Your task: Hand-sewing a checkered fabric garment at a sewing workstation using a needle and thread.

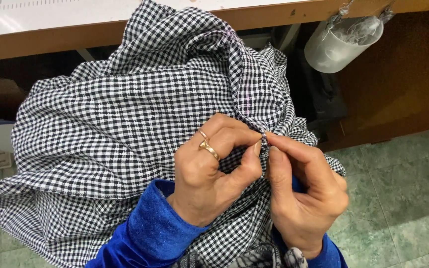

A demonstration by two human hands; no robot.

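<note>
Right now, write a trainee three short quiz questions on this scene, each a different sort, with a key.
1. True or false: both hands pinch the checked fabric at one spot.
2. Which hand wears a gold ring? A left hand; B right hand
3. Fill in: a translucent ____ cup hangs under the table edge.

Key: 1 true; 2 A; 3 plastic
</note>
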